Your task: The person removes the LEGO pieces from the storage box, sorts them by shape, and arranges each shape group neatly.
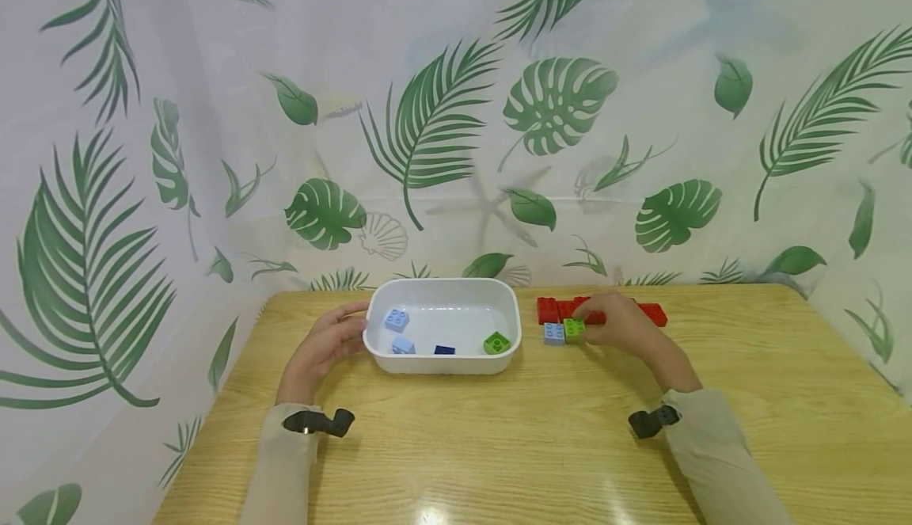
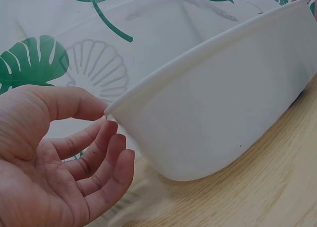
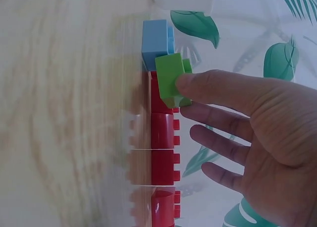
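Note:
A white plastic tub [image 1: 445, 363] stands on the table. My left hand [image 1: 335, 343] is at its left end, where the left wrist view shows the thumb and forefinger pinching the rim [image 2: 163, 81]. To the tub's right, my right hand [image 1: 618, 323] pinches a green toy brick [image 3: 170, 81] between thumb and forefinger. That brick sits beside a light blue brick [image 1: 553, 334], in front of a row of red bricks [image 1: 547, 310]; my hand covers part of the row in the head view.
Inside the tub lie two light blue bricks [image 1: 397, 319], a dark blue brick [image 1: 445, 350] and a green brick [image 1: 496, 343]. Behind the wooden table [image 1: 470, 446] hangs a leaf-patterned curtain [image 1: 456, 232]. Each wrist wears a black camera mount [image 1: 321, 422].

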Demonstrator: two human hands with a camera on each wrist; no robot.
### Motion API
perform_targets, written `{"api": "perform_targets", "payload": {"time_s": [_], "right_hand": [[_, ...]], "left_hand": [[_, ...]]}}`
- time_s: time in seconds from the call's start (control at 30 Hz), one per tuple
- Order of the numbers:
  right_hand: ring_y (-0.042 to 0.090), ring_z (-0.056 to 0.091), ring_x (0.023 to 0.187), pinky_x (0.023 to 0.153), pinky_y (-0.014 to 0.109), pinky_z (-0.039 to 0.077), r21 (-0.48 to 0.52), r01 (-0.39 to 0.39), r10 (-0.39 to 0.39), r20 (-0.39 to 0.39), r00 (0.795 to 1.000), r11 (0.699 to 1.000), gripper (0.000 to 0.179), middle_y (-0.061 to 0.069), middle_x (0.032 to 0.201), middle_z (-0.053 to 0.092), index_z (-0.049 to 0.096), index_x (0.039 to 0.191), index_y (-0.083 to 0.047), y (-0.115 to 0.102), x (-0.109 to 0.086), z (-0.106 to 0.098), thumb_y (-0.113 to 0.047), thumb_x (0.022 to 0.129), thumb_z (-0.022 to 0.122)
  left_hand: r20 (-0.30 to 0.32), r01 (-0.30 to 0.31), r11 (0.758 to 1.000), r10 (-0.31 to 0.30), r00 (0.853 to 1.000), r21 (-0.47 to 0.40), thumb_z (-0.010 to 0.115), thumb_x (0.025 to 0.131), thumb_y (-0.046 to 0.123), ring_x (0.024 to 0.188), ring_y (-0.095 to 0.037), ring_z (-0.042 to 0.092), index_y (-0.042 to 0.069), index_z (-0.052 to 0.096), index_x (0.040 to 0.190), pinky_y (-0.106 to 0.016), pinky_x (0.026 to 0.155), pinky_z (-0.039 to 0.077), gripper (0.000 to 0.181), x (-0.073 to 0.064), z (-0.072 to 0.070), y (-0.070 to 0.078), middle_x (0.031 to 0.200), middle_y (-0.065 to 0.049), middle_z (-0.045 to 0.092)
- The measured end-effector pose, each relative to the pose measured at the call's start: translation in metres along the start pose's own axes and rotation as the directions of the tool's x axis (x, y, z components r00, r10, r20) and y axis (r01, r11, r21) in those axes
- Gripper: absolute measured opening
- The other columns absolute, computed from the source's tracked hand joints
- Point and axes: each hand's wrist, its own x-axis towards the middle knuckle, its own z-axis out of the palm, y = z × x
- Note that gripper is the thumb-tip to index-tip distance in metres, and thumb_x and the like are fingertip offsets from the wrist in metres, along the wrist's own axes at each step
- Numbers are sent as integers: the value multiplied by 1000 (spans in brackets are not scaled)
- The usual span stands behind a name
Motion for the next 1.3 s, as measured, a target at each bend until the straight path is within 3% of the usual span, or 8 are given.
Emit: {"api": "perform_targets", "payload": {"time_s": [0.5, 0.77, 1.3], "right_hand": [[32, 62, 97, 86, 52, 55, -95, 43, -46, -27, 999, 995, 22, 11, 103, 72, 78, 102, -4, 4, 1, 7, -7, 81, 82], [40, 51, 108, 92, 65, 36, -125, 1, -5, -35, 999, 992, 20, 18, 114, 69, 78, 101, -9, -1, -1, 8, -10, 81, 81], [39, 51, 106, 89, 62, 35, -129, -1, -3, -34, 999, 992, 22, 14, 110, 69, 77, 102, -9, -2, -1, 8, -11, 81, 81]], "left_hand": [[-6, 5, 1000, -5, 1000, 10, 60, 101, 10, 93, -9, 67, 1, 45, 150, -27, 82, 58, 52, 1, 0, -1, 111, 4, 72], [-11, 4, 1000, -4, 1000, 9, 61, 101, 9, 93, -9, 67, 1, 46, 149, -27, 82, 57, 51, 2, 0, -1, 111, 3, 72], [-7, 1, 1000, -1, 1000, 10, 61, 102, 11, 93, -9, 67, 2, 46, 150, -26, 82, 57, 52, 0, 0, 0, 109, 6, 72]]}}
